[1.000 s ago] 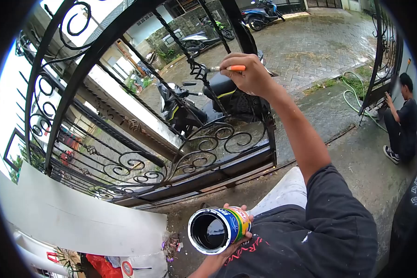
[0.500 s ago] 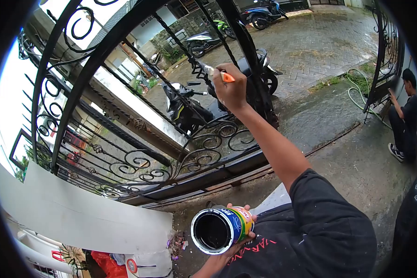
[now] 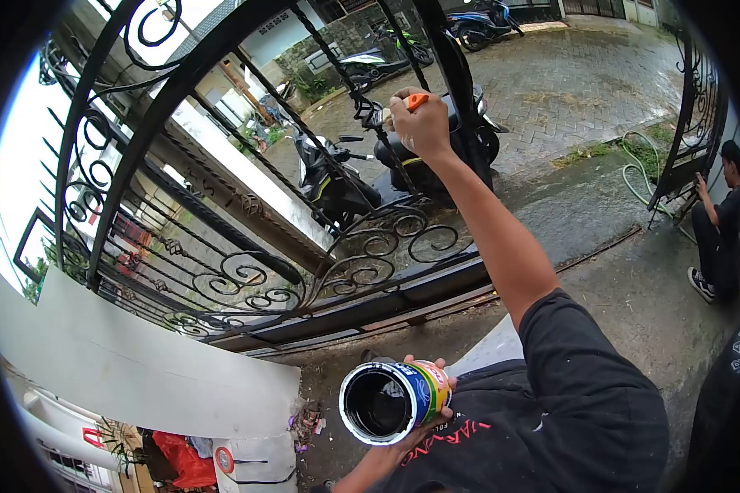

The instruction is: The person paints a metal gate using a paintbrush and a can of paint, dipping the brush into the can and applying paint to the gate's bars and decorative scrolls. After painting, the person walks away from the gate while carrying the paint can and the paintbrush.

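a wet paved yard lies beyond a black wrought-iron gate (image 3: 247, 271), with parked motorbikes (image 3: 345, 177) behind its bars. the right hand (image 3: 423, 123) is raised and closed around an orange-handled brush (image 3: 413, 102), its tip at a twisted bar (image 3: 370, 115) of the gate. the left hand (image 3: 423, 411) cups an open paint can (image 3: 393, 403) low by the lap, tilted toward the gate, with black paint inside. to coat the bar well, it seems best to work the bristles around the twist with short strokes, keeping the load light so nothing drips, and to level the can. another person (image 3: 715, 222) crouches at a far gate panel.
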Demonstrator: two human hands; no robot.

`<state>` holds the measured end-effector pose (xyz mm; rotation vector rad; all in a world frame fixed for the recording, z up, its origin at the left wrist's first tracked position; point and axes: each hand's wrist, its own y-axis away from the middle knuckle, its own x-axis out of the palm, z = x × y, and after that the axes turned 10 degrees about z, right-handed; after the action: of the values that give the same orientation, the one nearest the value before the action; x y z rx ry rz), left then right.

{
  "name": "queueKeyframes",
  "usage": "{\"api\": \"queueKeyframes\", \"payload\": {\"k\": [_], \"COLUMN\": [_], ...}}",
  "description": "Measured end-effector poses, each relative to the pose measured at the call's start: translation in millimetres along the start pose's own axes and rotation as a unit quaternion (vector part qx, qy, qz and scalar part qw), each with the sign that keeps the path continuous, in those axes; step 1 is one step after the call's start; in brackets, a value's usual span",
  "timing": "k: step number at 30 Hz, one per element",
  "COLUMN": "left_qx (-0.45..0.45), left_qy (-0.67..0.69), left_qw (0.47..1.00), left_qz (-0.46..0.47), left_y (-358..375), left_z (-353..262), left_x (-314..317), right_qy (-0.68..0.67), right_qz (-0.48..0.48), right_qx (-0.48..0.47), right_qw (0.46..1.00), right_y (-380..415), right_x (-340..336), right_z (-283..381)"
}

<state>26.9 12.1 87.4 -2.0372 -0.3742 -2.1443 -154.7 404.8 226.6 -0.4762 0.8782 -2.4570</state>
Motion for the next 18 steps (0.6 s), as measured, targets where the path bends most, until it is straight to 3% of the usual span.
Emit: {"api": "queueKeyframes", "payload": {"k": [3,6,9,13,14,17,18], "left_qx": [0.000,-0.005,0.003,0.005,0.005,-0.003,-0.001], "left_qy": [0.010,0.014,-0.047,-0.037,-0.041,0.002,-0.006], "left_qw": [1.000,1.000,0.998,0.998,0.998,1.000,0.999], "left_qz": [0.013,0.026,-0.029,-0.053,-0.041,0.026,0.034], "left_y": [-0.2,-0.2,-2.2,-1.7,-1.4,0.8,-0.1], "left_z": [0.6,1.2,2.6,1.9,2.6,-0.4,-0.9], "left_x": [-0.3,-2.1,10.1,12.5,13.5,3.2,3.6], "right_qy": [0.017,-0.058,0.022,0.028,0.058,0.006,0.065], "right_qz": [-0.022,0.048,0.106,-0.003,-0.008,0.046,0.082], "right_qx": [-0.055,0.014,0.075,0.031,-0.051,-0.009,0.015], "right_qw": [0.998,0.997,0.991,0.999,0.997,0.999,0.994], "right_y": [-0.8,6.2,-1.2,-4.6,-5.7,-7.3,-7.3], "right_x": [0.6,0.7,-17.9,-10.5,-2.2,7.4,-1.6], "right_z": [-4.2,-7.5,12.9,31.5,12.5,-24.7,-10.0]}}
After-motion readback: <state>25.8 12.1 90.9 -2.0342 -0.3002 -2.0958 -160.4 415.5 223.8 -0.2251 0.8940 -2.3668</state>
